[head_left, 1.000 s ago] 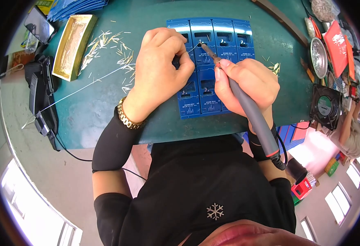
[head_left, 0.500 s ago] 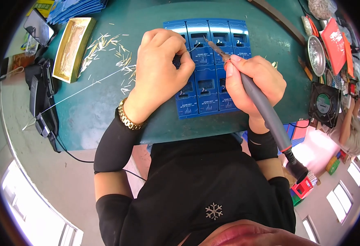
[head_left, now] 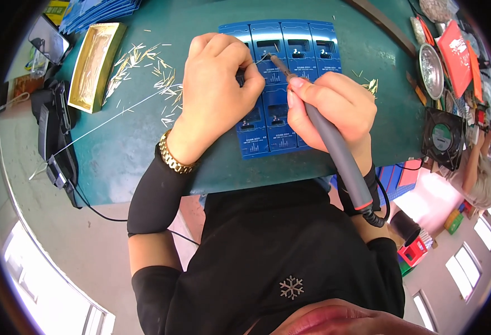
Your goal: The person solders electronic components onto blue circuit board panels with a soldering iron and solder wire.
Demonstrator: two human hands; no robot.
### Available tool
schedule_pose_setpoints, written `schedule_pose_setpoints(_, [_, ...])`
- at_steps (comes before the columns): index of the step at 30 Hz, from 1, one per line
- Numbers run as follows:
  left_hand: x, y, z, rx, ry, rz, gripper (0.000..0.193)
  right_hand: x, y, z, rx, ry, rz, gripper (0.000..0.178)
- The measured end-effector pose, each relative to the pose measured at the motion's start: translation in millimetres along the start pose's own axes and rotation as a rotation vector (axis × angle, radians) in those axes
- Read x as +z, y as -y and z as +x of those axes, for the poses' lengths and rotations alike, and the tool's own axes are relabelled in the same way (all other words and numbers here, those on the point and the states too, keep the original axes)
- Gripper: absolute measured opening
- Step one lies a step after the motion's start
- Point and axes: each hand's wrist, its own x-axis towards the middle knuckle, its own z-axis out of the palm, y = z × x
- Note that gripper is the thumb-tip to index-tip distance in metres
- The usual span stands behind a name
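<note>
A panel of blue circuit boards [head_left: 304, 70], with cutouts and small parts in several sections, lies on the green tabletop [head_left: 145, 134]. My left hand [head_left: 215, 84] rests over its left side, thumb and forefinger pinching a thin solder wire [head_left: 108, 121]. The wire's short end sticks out to the right over an upper section, while its long part trails left past the hand. My right hand [head_left: 340, 106] grips a grey soldering iron [head_left: 340, 153] like a pen. The iron's tip meets or nearly meets the wire end at that upper section.
Loose pin-like metal pieces [head_left: 164, 75] lie scattered left of the panel, beside a yellow tray [head_left: 76, 84]. Stacked blue boards [head_left: 97, 14] sit at the far left. On the right are a metal dish [head_left: 431, 70], a black fan [head_left: 442, 138] and another person's arm [head_left: 472, 173].
The soldering iron and my right hand have shifted left and slightly down, bringing the tip to the wire's end. My left hand has barely moved and keeps its pinch.
</note>
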Motion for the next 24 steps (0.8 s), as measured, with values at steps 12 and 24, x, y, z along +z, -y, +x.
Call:
schedule_pose_setpoints(12, [12, -12, 21, 0.107, 0.035, -0.127, 0.011, -38, -22, -19, 0.206, -0.184, 0.050, 0.010])
schedule_pose_setpoints(24, [22, -12, 22, 0.093, 0.064, 0.035, 0.010, -22, -23, -16, 0.183, -0.130, 0.050, 0.010])
